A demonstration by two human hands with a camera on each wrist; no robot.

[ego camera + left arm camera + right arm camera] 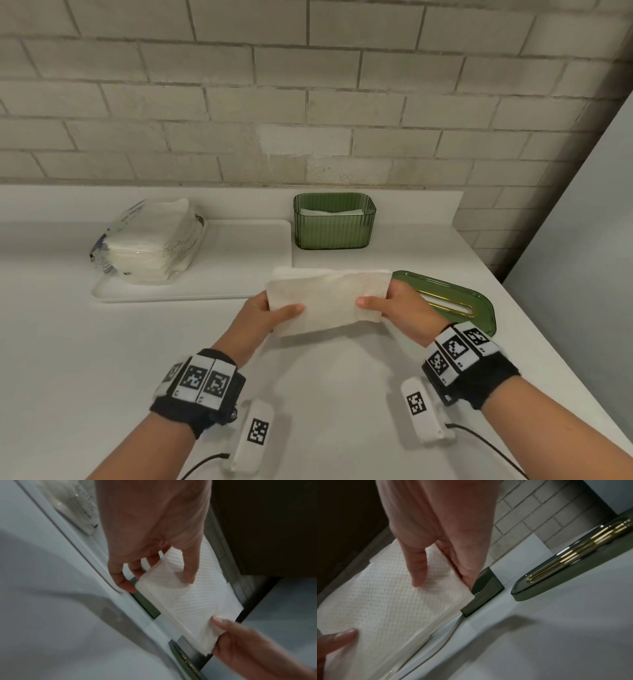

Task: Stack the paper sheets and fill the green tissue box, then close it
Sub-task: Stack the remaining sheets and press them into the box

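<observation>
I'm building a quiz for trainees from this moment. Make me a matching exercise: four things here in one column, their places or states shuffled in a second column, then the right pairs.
Things
1. paper stack
2. green tissue box
3. green lid
4. wrapped tissue pack

Places or states
A. lying flat on the counter, off the box
B. on the white tray
C. held between both hands
D. open-topped, near the wall, some paper inside

Pairs: 1-C, 2-D, 3-A, 4-B

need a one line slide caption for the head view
Both hands, left hand and right hand, hold a stack of paper sheets above the counter, before the open green tissue box; its lid lies aside.
</observation>
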